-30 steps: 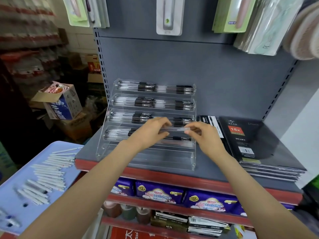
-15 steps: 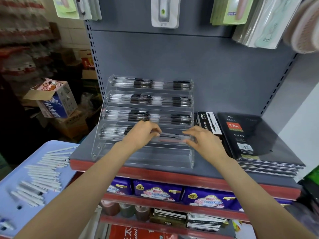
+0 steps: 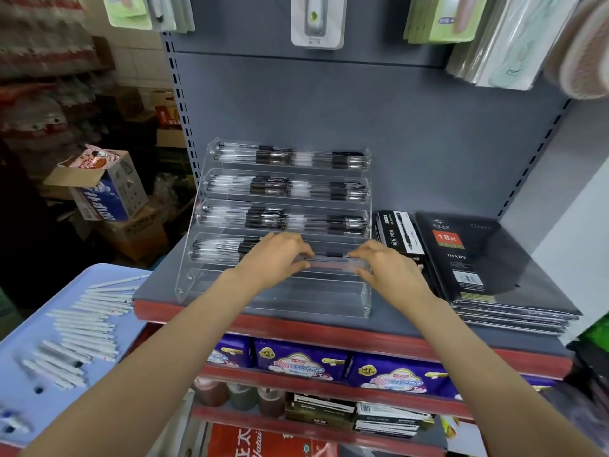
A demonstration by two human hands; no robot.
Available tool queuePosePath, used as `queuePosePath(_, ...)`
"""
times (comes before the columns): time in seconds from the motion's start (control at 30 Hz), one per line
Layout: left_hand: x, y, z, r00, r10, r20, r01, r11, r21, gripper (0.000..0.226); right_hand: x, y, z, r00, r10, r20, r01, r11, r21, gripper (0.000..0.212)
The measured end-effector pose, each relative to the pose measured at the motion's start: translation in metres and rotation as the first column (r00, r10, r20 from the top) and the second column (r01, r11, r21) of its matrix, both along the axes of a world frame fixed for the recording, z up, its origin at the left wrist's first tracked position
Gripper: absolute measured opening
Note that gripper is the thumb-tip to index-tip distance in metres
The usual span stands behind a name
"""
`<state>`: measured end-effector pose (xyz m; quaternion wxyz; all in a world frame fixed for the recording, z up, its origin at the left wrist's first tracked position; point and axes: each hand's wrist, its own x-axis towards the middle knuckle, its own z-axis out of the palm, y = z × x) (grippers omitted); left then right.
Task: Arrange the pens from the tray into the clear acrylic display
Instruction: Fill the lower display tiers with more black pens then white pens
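A clear acrylic stepped display (image 3: 357,301) stands on the grey shelf, its upper three tiers filled with black-and-clear pens (image 3: 290,188). My left hand (image 3: 276,258) and my right hand (image 3: 385,268) hold the two ends of a small bunch of clear pens (image 3: 331,262) at the right half of the fourth tier. That tier's left half holds pens; the bottom tier looks bare. Several white pens (image 3: 85,328) lie in rows on the blue tray (image 3: 19,338) at the lower left.
Black diaries (image 3: 487,275) and a black pen box (image 3: 398,232) sit on the shelf right of the display. Packaged goods hang above. Cardboard boxes (image 3: 102,189) stand behind the tray. Purple packets fill the shelf below.
Both hands have lowered the bunch of pens from in front of the third tier down onto the fourth tier. The view has shifted slightly.
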<state>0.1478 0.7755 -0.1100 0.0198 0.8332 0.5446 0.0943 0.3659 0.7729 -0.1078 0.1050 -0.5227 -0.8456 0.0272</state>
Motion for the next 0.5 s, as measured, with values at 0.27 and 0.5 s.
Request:
queuePosePath(0.27,-0.018,-0.018,0.013,0.944,0.086,0.318,-0.129,0.985,0.117,0.030,-0.021,-0.013,0.016,0.987,0.000,-0.163,0.017,0.995,0.101,0.034)
queuePosePath(0.5,-0.102,-0.068,0.013,0.891,0.152,0.427,-0.291,0.914,0.282,0.021,-0.136,-0.034,0.017,0.900,0.184,-0.395,-0.180,0.983,0.048,0.026)
